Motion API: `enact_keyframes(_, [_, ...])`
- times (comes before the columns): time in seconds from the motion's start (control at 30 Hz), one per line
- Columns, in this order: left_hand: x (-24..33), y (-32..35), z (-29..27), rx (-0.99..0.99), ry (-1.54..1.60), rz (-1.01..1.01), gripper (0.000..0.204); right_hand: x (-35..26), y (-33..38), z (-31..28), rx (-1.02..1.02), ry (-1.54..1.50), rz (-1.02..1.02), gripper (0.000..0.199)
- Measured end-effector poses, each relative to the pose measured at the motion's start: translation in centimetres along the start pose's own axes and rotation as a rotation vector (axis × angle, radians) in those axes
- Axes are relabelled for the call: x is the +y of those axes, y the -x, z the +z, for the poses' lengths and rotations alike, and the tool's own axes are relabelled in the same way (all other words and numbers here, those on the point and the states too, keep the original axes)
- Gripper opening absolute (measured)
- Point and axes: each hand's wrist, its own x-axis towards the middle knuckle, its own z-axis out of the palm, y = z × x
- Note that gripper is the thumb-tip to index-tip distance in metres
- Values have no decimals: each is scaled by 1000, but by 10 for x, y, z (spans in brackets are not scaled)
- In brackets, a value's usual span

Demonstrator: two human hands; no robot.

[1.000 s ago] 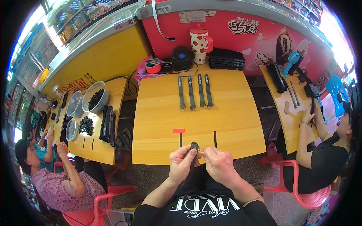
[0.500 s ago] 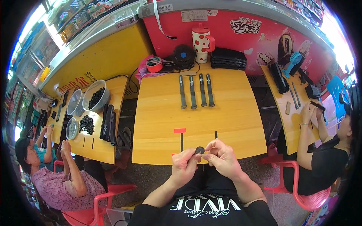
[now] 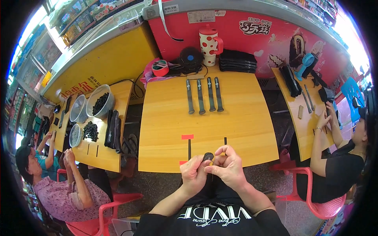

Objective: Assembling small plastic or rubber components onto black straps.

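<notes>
Both hands pinch one small dark piece point(image 3: 208, 157) between them, the left hand point(image 3: 193, 175) closed on its lower side and the right hand point(image 3: 227, 167) curled over with fingertips on its edge, right at the near rim of the yellow surface point(image 3: 236, 129). Just beyond the piece a red tab point(image 3: 187, 137) and two short black marks sit on the wood, and farther back four dark straps point(image 3: 204, 95) lie side by side. At the far edge stand a spotted mug point(image 3: 209, 44) and a stack of black trays point(image 3: 237, 61).
</notes>
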Motion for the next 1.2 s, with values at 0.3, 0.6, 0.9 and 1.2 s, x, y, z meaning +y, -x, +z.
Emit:
enact_keyframes(0.3, [1,4,9,121,143,-98,6,6,3,8,113,-6,-145,43])
enact_keyframes(0.6, [7,-7,-26,-446,-38,39,22,-20,8,-6,-62,114,20,49])
enact_keyframes(0.9, [-22,2,-71,-376,-117,-336,14,-82,27,-81,272,-359,-597,18])
enact_keyframes(1.2, [-14,-2,-41,-142,806,-827,22,-4,14,-3,-53,639,-224,9])
